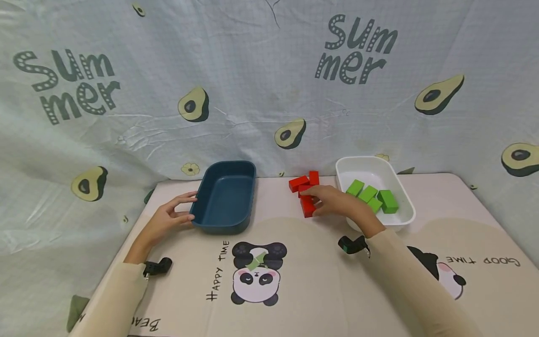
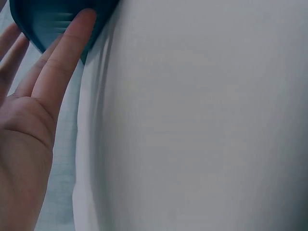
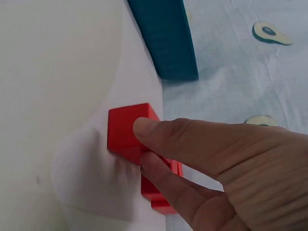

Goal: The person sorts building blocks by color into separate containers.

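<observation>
My left hand [image 1: 168, 216] rests its extended fingertips and thumb against the left side of a dark teal bin [image 1: 225, 229]. In the left wrist view, those fingers [image 2: 57, 72] are nearly straight beside the bin wall. On the right, my right hand [image 1: 337, 202] reaches over a small cluster of red blocks [image 1: 299, 183]. Its thumb and index finger pinch the nearest red block [image 3: 124, 130], as the right wrist view shows. Other red blocks [image 3: 163, 207] lie behind it, partly hidden by the fingers.
A white bin [image 1: 406, 217] with several green blocks [image 1: 388, 201] stands under my right forearm, close to the red ones. The table [image 1: 185, 281] has a panda-print cover. A pale curtain [image 1: 244, 70] printed with avocados hangs right behind the bins.
</observation>
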The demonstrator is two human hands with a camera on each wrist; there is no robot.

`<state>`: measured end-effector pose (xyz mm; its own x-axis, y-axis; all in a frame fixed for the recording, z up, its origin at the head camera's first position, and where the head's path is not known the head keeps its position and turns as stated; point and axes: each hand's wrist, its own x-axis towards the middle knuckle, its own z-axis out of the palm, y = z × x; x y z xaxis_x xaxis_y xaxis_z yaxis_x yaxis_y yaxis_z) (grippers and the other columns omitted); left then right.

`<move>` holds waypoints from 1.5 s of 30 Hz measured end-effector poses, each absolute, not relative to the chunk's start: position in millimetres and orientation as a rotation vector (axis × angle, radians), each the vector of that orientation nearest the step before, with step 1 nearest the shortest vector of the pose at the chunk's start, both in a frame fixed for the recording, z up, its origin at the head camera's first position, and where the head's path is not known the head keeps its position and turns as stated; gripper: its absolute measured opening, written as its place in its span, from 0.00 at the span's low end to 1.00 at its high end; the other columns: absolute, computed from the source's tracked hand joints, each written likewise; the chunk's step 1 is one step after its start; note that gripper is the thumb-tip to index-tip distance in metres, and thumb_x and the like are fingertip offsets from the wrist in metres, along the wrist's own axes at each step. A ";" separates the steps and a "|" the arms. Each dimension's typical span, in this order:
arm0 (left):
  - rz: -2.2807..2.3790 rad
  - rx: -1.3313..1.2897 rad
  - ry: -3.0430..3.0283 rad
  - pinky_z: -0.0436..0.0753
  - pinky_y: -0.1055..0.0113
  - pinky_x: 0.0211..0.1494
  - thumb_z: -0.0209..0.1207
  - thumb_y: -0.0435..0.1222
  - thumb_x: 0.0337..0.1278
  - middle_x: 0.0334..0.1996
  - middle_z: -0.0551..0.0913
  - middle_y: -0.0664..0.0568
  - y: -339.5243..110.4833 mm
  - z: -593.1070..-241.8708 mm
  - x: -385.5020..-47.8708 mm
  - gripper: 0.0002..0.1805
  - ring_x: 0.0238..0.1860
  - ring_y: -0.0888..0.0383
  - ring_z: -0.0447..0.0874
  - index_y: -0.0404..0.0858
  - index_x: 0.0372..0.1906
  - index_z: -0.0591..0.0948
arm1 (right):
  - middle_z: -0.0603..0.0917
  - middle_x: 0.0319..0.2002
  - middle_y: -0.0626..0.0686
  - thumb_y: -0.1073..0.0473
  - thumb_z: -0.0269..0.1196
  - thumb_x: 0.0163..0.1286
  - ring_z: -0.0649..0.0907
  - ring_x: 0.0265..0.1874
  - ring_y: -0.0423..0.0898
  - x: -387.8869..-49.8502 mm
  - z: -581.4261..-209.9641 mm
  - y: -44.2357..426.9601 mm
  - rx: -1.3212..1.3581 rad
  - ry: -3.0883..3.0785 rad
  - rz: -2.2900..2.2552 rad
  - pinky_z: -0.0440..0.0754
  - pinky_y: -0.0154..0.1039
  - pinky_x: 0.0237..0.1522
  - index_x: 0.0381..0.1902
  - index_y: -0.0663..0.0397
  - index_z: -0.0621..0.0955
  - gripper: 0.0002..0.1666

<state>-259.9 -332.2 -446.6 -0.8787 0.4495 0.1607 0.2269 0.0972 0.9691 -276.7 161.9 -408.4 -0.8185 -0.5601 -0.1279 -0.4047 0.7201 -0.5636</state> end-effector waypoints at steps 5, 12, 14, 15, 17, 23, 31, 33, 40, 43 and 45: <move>1.883 0.690 2.190 0.89 0.56 0.48 0.59 0.20 0.66 0.78 0.60 0.49 -332.3 -447.2 -259.8 0.28 0.56 0.57 0.85 0.23 0.69 0.67 | 0.76 0.59 0.64 0.67 0.76 0.58 0.82 0.51 0.56 -276.2 -422.4 149.8 -0.721 2.647 -0.891 0.86 0.44 0.53 0.70 0.67 0.72 0.43; 1.897 0.698 2.139 0.88 0.58 0.50 0.57 0.20 0.67 0.78 0.59 0.51 -331.2 -448.7 -259.2 0.28 0.57 0.57 0.84 0.24 0.70 0.67 | 0.77 0.60 0.67 0.66 0.77 0.57 0.82 0.53 0.59 -270.7 -447.1 148.3 -0.628 2.603 -1.212 0.85 0.47 0.55 0.71 0.71 0.68 0.47; 1.900 0.694 2.133 0.88 0.58 0.50 0.56 0.20 0.68 0.78 0.59 0.51 -331.9 -448.6 -258.8 0.27 0.57 0.57 0.84 0.25 0.70 0.66 | 0.76 0.63 0.67 0.66 0.76 0.57 0.81 0.56 0.60 -270.2 -451.5 149.4 -0.607 2.556 -1.291 0.85 0.48 0.56 0.72 0.70 0.68 0.47; 1.900 0.697 2.131 0.88 0.58 0.50 0.56 0.20 0.68 0.79 0.58 0.51 -332.2 -448.3 -258.6 0.28 0.57 0.57 0.84 0.25 0.70 0.66 | 0.76 0.63 0.66 0.66 0.76 0.58 0.80 0.57 0.60 -269.9 -453.0 149.9 -0.592 2.528 -1.329 0.85 0.48 0.56 0.72 0.70 0.67 0.47; 1.895 0.692 2.140 0.88 0.59 0.50 0.56 0.21 0.68 0.79 0.58 0.52 -333.2 -447.9 -257.9 0.28 0.57 0.58 0.85 0.26 0.71 0.66 | 0.76 0.64 0.65 0.64 0.76 0.59 0.80 0.58 0.59 -269.7 -455.8 150.8 -0.547 2.482 -1.379 0.84 0.47 0.57 0.73 0.66 0.67 0.48; 1.841 0.655 2.149 0.87 0.61 0.53 0.56 0.22 0.70 0.81 0.54 0.52 -334.0 -445.4 -259.9 0.32 0.57 0.60 0.84 0.29 0.76 0.62 | 0.79 0.60 0.63 0.64 0.76 0.59 0.83 0.55 0.56 -269.0 -461.8 153.9 -0.383 2.415 -1.462 0.84 0.44 0.58 0.74 0.60 0.69 0.47; 1.765 0.547 2.163 0.85 0.62 0.56 0.59 0.25 0.69 0.81 0.50 0.45 -332.2 -440.2 -261.1 0.39 0.58 0.63 0.82 0.32 0.80 0.56 | 0.80 0.59 0.62 0.61 0.77 0.59 0.83 0.56 0.55 -266.5 -463.6 154.3 -0.323 2.402 -1.467 0.83 0.44 0.60 0.74 0.58 0.70 0.47; 1.759 0.537 2.166 0.85 0.62 0.56 0.59 0.26 0.69 0.81 0.52 0.47 -332.3 -439.0 -261.0 0.39 0.59 0.64 0.81 0.33 0.80 0.56 | 0.80 0.58 0.61 0.60 0.77 0.59 0.83 0.56 0.54 -266.3 -462.3 153.2 -0.311 2.397 -1.472 0.83 0.44 0.60 0.74 0.58 0.70 0.47; 1.772 0.557 2.123 0.85 0.61 0.56 0.59 0.25 0.68 0.81 0.51 0.47 -328.7 -439.3 -264.5 0.40 0.60 0.64 0.80 0.33 0.80 0.55 | 0.80 0.57 0.60 0.61 0.77 0.59 0.83 0.55 0.53 -265.5 -462.6 151.8 -0.295 2.384 -1.498 0.82 0.45 0.60 0.73 0.57 0.70 0.46; 1.780 0.603 2.106 0.85 0.62 0.57 0.58 0.24 0.69 0.82 0.48 0.46 -328.7 -441.8 -266.4 0.39 0.64 0.68 0.75 0.32 0.80 0.55 | 0.80 0.58 0.60 0.60 0.77 0.59 0.83 0.55 0.53 -266.6 -465.4 152.5 -0.293 2.383 -1.508 0.82 0.46 0.61 0.73 0.58 0.70 0.46; 1.790 0.610 2.097 0.84 0.62 0.57 0.57 0.23 0.69 0.82 0.47 0.47 -328.0 -442.6 -267.1 0.39 0.67 0.70 0.71 0.32 0.80 0.55 | 0.80 0.58 0.60 0.60 0.77 0.59 0.83 0.54 0.52 -266.5 -466.0 152.9 -0.288 2.386 -1.511 0.82 0.46 0.61 0.73 0.58 0.71 0.46</move>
